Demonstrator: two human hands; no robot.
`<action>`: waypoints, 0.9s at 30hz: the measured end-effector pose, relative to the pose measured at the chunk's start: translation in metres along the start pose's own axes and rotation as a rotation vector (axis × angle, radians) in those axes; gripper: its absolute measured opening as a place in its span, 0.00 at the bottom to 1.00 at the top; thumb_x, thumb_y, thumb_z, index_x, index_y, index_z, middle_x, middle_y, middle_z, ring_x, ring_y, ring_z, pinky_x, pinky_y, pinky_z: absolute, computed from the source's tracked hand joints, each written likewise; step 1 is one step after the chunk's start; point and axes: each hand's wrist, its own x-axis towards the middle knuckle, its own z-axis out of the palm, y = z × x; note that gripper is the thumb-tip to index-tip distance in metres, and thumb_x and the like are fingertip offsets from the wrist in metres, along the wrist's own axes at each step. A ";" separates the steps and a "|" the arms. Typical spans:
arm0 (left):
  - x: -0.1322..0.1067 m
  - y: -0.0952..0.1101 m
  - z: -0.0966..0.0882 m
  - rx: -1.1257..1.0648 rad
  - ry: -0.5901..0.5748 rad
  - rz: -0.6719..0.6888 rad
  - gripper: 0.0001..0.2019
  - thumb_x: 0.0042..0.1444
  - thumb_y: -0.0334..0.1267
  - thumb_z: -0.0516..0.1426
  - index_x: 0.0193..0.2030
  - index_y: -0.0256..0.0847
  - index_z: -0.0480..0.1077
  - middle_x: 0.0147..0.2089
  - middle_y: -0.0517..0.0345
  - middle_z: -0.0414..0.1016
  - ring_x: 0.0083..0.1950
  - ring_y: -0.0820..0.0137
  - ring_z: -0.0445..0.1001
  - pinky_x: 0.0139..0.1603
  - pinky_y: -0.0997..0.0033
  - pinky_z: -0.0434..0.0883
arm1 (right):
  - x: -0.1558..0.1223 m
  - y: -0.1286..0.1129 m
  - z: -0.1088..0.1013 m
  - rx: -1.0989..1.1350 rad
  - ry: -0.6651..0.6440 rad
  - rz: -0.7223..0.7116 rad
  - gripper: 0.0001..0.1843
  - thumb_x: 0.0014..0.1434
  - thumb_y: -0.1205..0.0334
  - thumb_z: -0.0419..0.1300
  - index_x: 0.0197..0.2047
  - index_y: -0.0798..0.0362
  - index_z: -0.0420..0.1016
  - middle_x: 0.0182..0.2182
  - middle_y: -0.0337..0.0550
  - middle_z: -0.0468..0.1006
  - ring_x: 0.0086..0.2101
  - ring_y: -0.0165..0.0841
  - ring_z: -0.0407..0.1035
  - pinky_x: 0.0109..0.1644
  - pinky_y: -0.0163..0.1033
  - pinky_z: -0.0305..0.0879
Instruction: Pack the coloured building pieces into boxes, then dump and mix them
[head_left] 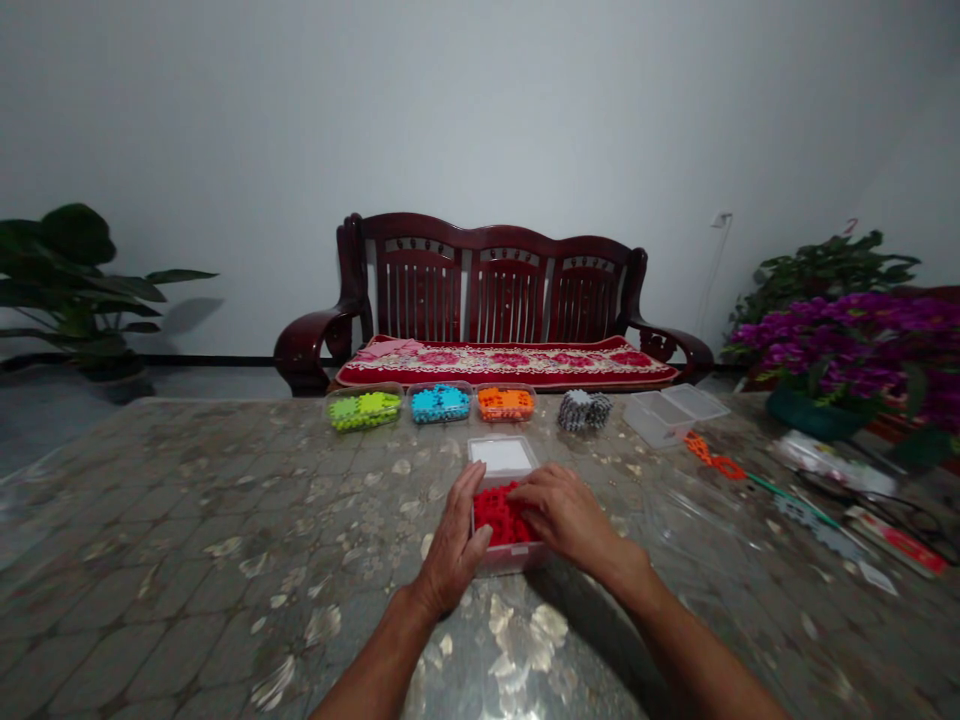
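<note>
The right hand [559, 505], fingers bunched, touches red toothed plastic pieces [497, 508] in the clear plastic box [510, 561]; whether it pinches one I cannot tell; the left hand [454, 537], loosely spread, lies along the box's left side, about equally near the pieces; behind the box, its open lid [502, 456]; beneath, a floral-patterned tabletop [352, 560]; beyond, a carved wooden bench [507, 240].

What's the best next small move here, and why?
Probably settle the red pieces flatter with the right hand: its fingers are at the pieces, which look heaped unevenly in the clear box. The left hand rests against the box's left side, so could steady it. The lid is open.
</note>
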 end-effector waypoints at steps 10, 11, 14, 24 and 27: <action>-0.001 -0.003 0.000 0.002 -0.011 -0.024 0.32 0.70 0.46 0.48 0.77 0.44 0.47 0.79 0.45 0.46 0.79 0.51 0.46 0.78 0.43 0.47 | -0.035 0.091 0.005 0.158 0.109 0.536 0.27 0.52 0.60 0.64 0.57 0.53 0.79 0.55 0.52 0.81 0.55 0.48 0.74 0.60 0.50 0.67; -0.001 -0.003 0.000 0.002 -0.011 -0.023 0.31 0.70 0.46 0.47 0.77 0.45 0.47 0.79 0.45 0.46 0.79 0.51 0.46 0.78 0.43 0.47 | -0.038 0.092 0.007 0.099 0.057 0.548 0.30 0.51 0.59 0.66 0.58 0.53 0.79 0.56 0.53 0.80 0.56 0.50 0.73 0.60 0.50 0.67; -0.001 -0.003 -0.001 0.006 -0.017 -0.014 0.31 0.70 0.46 0.47 0.77 0.45 0.47 0.79 0.45 0.46 0.79 0.52 0.46 0.77 0.43 0.47 | -0.044 0.081 0.013 -0.036 -0.024 0.550 0.35 0.50 0.58 0.68 0.62 0.53 0.75 0.58 0.54 0.79 0.57 0.52 0.72 0.60 0.49 0.66; -0.001 -0.003 -0.001 -0.009 -0.007 -0.014 0.31 0.70 0.47 0.47 0.77 0.45 0.47 0.79 0.45 0.46 0.79 0.52 0.46 0.77 0.44 0.47 | -0.043 0.074 0.021 -0.131 0.000 0.563 0.28 0.58 0.58 0.63 0.61 0.55 0.72 0.46 0.57 0.84 0.46 0.47 0.79 0.46 0.43 0.69; 0.000 -0.002 -0.001 -0.011 -0.012 -0.009 0.32 0.70 0.47 0.47 0.77 0.44 0.46 0.79 0.45 0.47 0.79 0.52 0.46 0.78 0.45 0.47 | -0.038 0.075 0.007 -0.015 0.155 0.507 0.32 0.57 0.58 0.63 0.65 0.53 0.69 0.48 0.54 0.84 0.46 0.46 0.79 0.49 0.46 0.71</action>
